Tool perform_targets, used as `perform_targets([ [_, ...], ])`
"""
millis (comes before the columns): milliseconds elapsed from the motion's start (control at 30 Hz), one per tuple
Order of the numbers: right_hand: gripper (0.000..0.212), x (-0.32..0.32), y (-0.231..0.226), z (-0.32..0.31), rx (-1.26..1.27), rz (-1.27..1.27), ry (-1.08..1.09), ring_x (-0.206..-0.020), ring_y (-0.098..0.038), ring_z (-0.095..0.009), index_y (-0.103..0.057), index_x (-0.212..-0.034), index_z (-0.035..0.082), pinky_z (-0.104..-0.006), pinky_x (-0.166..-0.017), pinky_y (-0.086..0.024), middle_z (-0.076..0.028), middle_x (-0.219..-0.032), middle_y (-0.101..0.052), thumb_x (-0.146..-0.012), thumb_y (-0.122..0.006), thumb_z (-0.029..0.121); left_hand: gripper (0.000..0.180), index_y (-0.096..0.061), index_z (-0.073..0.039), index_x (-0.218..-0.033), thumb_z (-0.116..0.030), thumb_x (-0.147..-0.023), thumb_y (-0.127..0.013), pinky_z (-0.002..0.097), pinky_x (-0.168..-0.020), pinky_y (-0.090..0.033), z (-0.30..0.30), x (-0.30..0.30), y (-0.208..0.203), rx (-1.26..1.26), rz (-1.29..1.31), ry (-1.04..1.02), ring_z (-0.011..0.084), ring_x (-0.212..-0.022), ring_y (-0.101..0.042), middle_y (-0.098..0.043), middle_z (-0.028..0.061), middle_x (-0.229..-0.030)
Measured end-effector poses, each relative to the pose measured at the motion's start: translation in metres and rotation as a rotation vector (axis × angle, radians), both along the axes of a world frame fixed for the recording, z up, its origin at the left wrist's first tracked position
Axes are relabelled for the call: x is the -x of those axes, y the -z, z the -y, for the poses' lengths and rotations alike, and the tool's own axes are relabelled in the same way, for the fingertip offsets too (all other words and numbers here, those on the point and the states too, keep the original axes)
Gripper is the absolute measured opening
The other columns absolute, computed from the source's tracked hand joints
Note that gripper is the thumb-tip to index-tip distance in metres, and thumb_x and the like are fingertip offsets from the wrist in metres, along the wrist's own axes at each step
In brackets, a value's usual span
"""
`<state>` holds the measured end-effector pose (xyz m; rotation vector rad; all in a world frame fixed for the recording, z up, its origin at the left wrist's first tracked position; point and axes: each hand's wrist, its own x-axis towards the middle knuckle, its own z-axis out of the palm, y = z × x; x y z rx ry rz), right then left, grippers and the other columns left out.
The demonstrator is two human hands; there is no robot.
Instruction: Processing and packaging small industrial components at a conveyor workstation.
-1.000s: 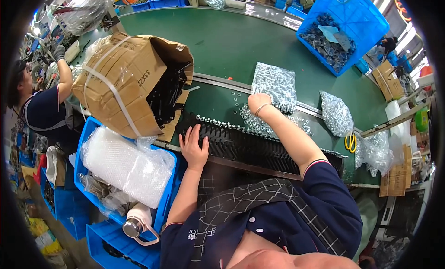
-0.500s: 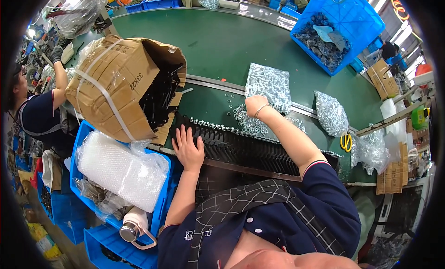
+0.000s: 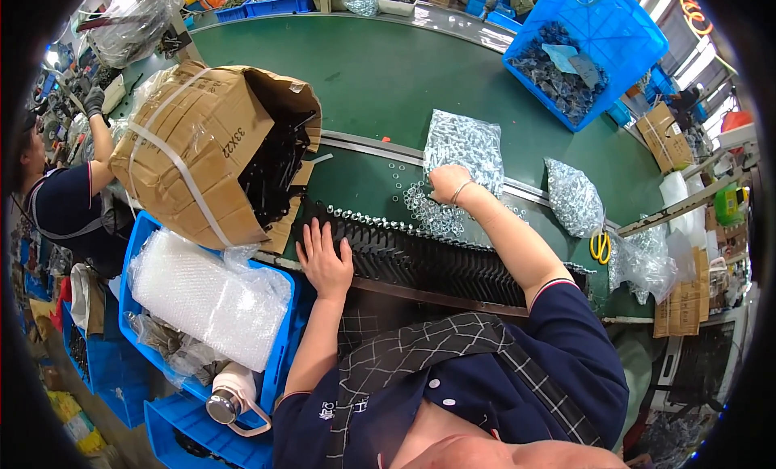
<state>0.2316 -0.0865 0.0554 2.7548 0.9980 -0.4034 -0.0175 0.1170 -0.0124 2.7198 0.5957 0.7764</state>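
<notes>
My left hand (image 3: 326,263) lies flat with its fingers spread on the left end of a long row of black metal parts (image 3: 404,260). Silvery nut-like pieces run along the far edge of that row. Beyond it, loose metal rings (image 3: 427,208) are heaped on the green tabletop. My right hand (image 3: 449,183) is closed at the far side of this heap, touching or just in front of a clear bag of shiny bolts (image 3: 462,142). Its fingertips are turned away, so whatever they may pinch is hidden.
An open carton (image 3: 186,146) of black parts tips toward the table at left. Below it, a blue crate (image 3: 129,287) holds bubble wrap and a bottle (image 3: 234,388). Yellow scissors (image 3: 600,247) lie by another hardware bag (image 3: 574,196). A tilted blue bin (image 3: 622,33) stands far right; a co-worker (image 3: 69,198) is left.
The whole view has shifted very slightly. My right hand stays closed at the ring heap, and my left hand stays flat on the black parts.
</notes>
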Motion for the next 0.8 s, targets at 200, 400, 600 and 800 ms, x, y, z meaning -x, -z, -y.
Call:
perform_targets([
  [200, 0.026, 0.012, -0.02, -0.001, -0.341, -0.015, 0.07, -0.085, -0.069, -0.031, -0.07, -0.097, 0.01, -0.0418, -0.077, -0.055, -0.013, -0.089, -0.072, -0.076, -0.067, 0.025, 0.046, -0.056, -0.006, -0.129, -0.033, -0.091, -0.055, 0.053, -0.113, -0.025, -0.002, 0.001, 0.001, 0.004, -0.009, -0.01, 0.0304, -0.141, -0.034, -0.046, 0.0124, -0.147],
  [400, 0.02, 0.025, 0.005, -0.027, -0.569, -0.123, -0.186, -0.084, -0.068, -0.029, -0.068, -0.094, 0.011, -0.0416, -0.075, -0.055, -0.01, -0.086, -0.071, -0.078, -0.066, 0.023, 0.046, -0.057, -0.006, -0.128, -0.033, -0.091, -0.055, 0.053, -0.113, -0.025, -0.001, 0.001, 0.001, 0.01, -0.003, -0.009, 0.0303, -0.141, -0.034, -0.046, 0.0123, -0.147],
  [600, 0.013, 0.027, 0.025, -0.038, -0.479, 0.085, -0.501, -0.08, -0.067, -0.028, -0.069, -0.088, 0.012, -0.0392, -0.074, -0.054, -0.008, -0.078, -0.066, -0.08, -0.066, 0.022, 0.046, -0.058, -0.005, -0.128, -0.032, -0.091, -0.055, 0.0532, -0.114, -0.024, 0.0, 0.002, -0.001, 0.023, -0.006, -0.008, 0.0306, -0.141, -0.035, -0.046, 0.0126, -0.147],
  [800, 0.01, 0.023, 0.03, -0.047, -0.361, 0.158, -0.529, -0.077, -0.068, -0.03, -0.07, -0.083, 0.013, -0.0396, -0.07, -0.055, -0.007, -0.077, -0.066, -0.077, -0.067, 0.02, 0.046, -0.057, -0.005, -0.128, -0.031, -0.09, -0.056, 0.0534, -0.113, -0.025, 0.0, 0.0, -0.003, 0.03, 0.0, -0.008, 0.0311, -0.14, -0.036, -0.046, 0.0128, -0.146],
])
